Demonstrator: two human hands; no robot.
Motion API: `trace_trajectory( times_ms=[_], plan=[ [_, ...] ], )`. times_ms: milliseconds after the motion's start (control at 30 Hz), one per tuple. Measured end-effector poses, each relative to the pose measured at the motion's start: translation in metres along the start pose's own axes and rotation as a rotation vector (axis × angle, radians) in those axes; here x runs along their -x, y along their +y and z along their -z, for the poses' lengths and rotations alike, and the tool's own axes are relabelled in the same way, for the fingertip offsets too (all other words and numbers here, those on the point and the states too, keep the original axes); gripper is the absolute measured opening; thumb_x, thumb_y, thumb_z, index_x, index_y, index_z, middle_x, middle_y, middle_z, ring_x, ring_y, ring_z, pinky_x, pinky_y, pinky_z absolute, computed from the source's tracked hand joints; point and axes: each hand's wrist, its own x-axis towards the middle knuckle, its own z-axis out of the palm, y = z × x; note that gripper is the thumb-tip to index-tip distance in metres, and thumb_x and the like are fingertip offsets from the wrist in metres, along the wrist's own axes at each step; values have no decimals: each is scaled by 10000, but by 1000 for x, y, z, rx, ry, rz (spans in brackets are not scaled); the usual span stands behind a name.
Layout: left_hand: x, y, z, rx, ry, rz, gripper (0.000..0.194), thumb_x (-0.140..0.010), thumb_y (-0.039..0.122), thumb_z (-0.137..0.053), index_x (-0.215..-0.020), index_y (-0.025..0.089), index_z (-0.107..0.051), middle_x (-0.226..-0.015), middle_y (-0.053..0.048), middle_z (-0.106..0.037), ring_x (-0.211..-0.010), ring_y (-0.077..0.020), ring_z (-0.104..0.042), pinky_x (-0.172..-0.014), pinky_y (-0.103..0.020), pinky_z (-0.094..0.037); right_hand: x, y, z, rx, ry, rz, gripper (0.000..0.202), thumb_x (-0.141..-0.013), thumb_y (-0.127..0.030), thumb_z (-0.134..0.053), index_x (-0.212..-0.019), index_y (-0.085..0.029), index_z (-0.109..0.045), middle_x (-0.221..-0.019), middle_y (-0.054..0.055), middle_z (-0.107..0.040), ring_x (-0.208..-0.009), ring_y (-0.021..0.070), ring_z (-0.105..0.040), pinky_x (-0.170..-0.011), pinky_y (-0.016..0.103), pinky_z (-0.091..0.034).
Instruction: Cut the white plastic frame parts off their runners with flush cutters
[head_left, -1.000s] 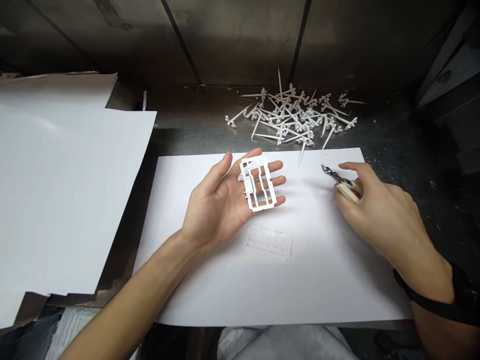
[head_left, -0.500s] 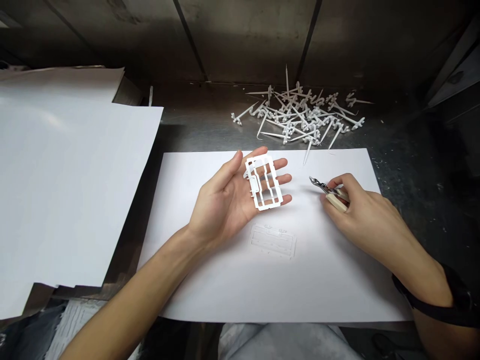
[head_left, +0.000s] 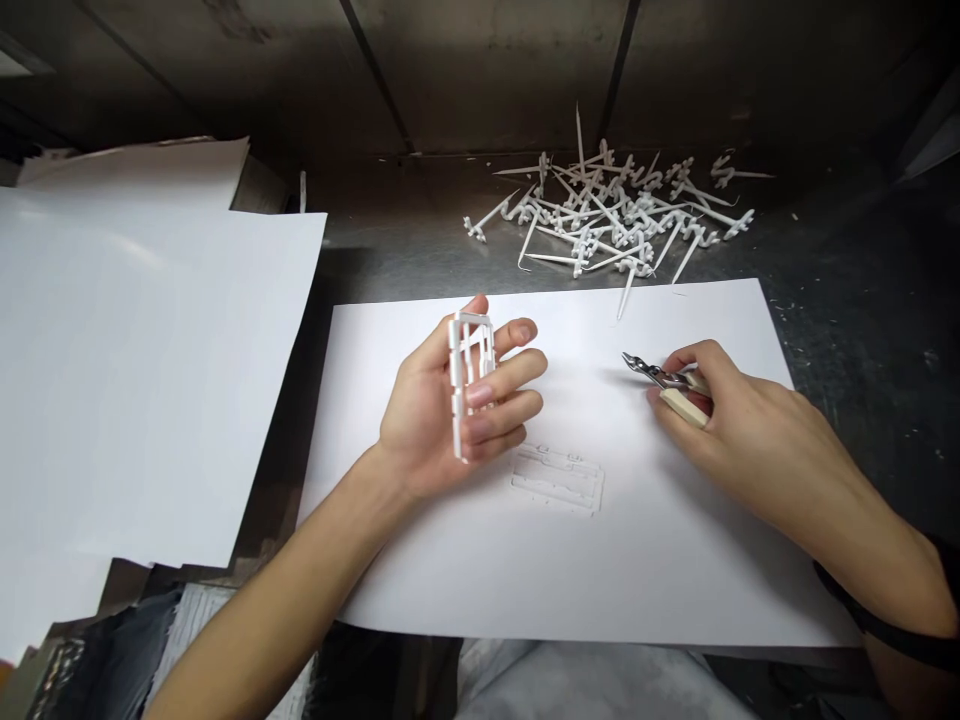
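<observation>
A white plastic frame stands on edge in my left hand, whose fingers curl round it from the right while the thumb is behind it. My right hand holds small cutters with cream handles, their metal jaws pointing up and left. Both hands are over a white sheet of paper. Between them, on the sheet, is a faint rectangular shape like the frame's outline; whether it is an imprint or a thin part I cannot tell.
A heap of white plastic sprue pieces lies on the dark metal table beyond the sheet. Large white sheets are stacked at the left. A metal wall rises behind the table.
My left hand has turned the frame from nearly flat on the open palm to on edge, with the fingers now curled round it. The cutters stay in my right hand. The view has shifted slightly.
</observation>
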Motion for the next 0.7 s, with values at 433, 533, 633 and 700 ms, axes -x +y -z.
trace_trajectory(
  times_ms=[433,533,633,700],
  plan=[
    [-4,-7,9,32,-6,162,569,-1051,708,-483,-1184,199,-698,-1012,-110,-672,-796,-229,-636,-707,-351,-579,-2,5,-5,13,-8,-21,264,-992,-404,-640,-1214,-322,-522,-762,-50,-667,-591,251,-612,-556,291,-337],
    [-5,-7,14,-16,-14,228,640,-1005,758,-526,-1244,191,-703,-1060,-151,-702,-820,-273,-650,-708,-391,-577,-1,7,-6,11,9,-18,263,-989,-409,-635,-1209,-320,-521,-770,-42,-677,-592,259,-612,-557,289,-339],
    [-5,-9,13,-74,51,190,669,-1017,759,-499,-1297,182,-688,-1098,-167,-704,-850,-283,-658,-702,-374,-569,-1,7,-6,6,-1,-17,262,-992,-418,-629,-1210,-315,-526,-774,-28,-685,-601,273,-617,-562,297,-350],
    [-5,-10,9,-168,129,99,685,-1023,774,-482,-1277,170,-679,-1094,-152,-684,-824,-255,-649,-670,-335,-547,-2,5,-5,15,-19,-32,251,-996,-426,-625,-1198,-309,-533,-777,-15,-689,-599,282,-615,-559,308,-349]
  ],
)
